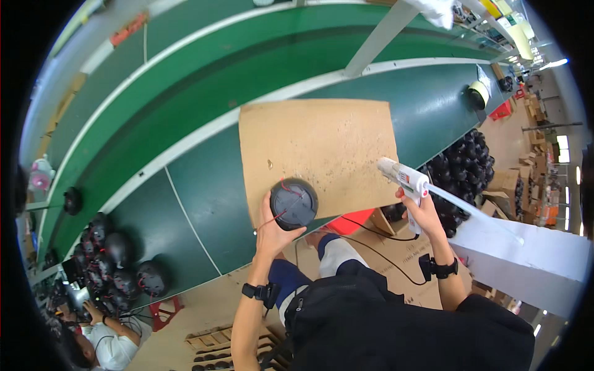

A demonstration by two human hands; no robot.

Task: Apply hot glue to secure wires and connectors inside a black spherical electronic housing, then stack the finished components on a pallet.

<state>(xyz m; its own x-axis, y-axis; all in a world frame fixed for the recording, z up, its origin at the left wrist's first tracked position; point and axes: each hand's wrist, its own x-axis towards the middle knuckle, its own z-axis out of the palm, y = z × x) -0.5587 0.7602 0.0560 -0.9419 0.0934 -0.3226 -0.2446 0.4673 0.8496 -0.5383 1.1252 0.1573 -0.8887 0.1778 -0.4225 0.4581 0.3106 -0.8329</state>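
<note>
My left hand (270, 234) grips the near left rim of a round black plastic housing (294, 204) with thin red wires across its face. The housing is over the near left part of a cardboard sheet (315, 133) on the green bench. In my right hand (421, 210) is a white hot glue gun (405, 178), its nozzle pointing left over the sheet's right edge. A long translucent glue stick (473, 210) sticks out of the gun's back. Small dried glue spots dot the cardboard.
Black round housings are heaped at the bench's left end (117, 260), near a co-worker in a white shirt (111, 346). More black parts (461, 170) fill the right side. The gun's black cord (396, 269) hangs below the edge. A green conveyor belt (204, 86) runs behind a pale rail.
</note>
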